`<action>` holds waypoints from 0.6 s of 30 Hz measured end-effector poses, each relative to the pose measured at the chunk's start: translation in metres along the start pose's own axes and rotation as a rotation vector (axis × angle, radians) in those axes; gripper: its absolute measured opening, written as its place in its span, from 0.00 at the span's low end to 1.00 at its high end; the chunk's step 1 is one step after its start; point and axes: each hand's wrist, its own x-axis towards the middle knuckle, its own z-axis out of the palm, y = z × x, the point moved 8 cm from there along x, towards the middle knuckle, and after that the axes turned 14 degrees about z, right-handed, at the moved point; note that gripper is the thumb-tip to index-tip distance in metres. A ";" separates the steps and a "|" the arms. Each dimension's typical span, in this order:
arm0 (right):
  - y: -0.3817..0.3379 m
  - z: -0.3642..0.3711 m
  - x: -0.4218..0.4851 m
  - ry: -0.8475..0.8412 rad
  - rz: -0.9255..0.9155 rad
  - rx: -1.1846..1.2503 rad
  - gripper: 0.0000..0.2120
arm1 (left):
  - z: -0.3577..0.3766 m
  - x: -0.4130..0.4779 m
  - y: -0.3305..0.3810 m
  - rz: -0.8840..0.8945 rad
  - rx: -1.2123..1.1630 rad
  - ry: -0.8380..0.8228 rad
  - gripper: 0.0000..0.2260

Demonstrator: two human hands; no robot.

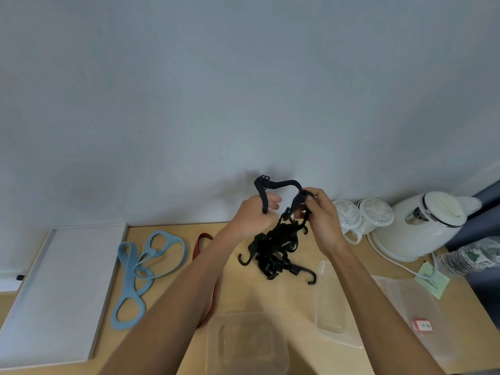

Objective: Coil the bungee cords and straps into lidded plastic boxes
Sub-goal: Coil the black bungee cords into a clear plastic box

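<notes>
box: clear plastic box (247, 345) at 6 o'clock, nearest me, top open. I can't make out anything in it. It sits right under the hands, so I read it as the drop point for a finished coil.
lid: clear lid (331, 301) at 4 o'clock, just beside the box, off so loading is unobstructed.
left hand: left hand (253, 217) has its fingers curled round one run of the black bungee cords (276, 253).
right hand: right hand (318, 212) pinches the same cord close to a hook fitting.
cord: one loop arches between the hands at 12 o'clock. The rest hangs as a tangle down to the table (270, 293), with hooks sticking out at its lower edge.
why: hands apart with one strand taut. My read is they're teasing a single strand free before coiling.
queue: blue strap (143, 269) at 9 o'clock and red strap (201, 244), partly hidden by the left forearm. Both lie loose and are not yet boxed.
clutter: white tray (62, 288) far left. White kettle (422, 226) and lidded cups (349, 215) at 2 o'clock, well apart from the work.
risk: hooks may snag neighbouring strands, so I'd pull slowly.
</notes>
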 end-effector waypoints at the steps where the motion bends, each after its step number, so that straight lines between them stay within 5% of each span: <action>1: 0.000 0.001 0.000 -0.012 0.011 -0.017 0.08 | 0.008 0.000 0.003 0.022 0.018 -0.062 0.14; 7: 0.006 -0.003 0.000 -0.014 0.067 -0.078 0.05 | 0.008 0.002 0.010 0.122 0.156 0.033 0.06; 12: 0.026 -0.008 0.008 0.063 0.104 -0.581 0.03 | -0.001 -0.001 0.014 0.169 0.226 0.085 0.12; 18: 0.049 0.013 -0.003 -0.070 0.176 -0.649 0.06 | -0.010 0.000 0.015 0.188 0.229 0.153 0.11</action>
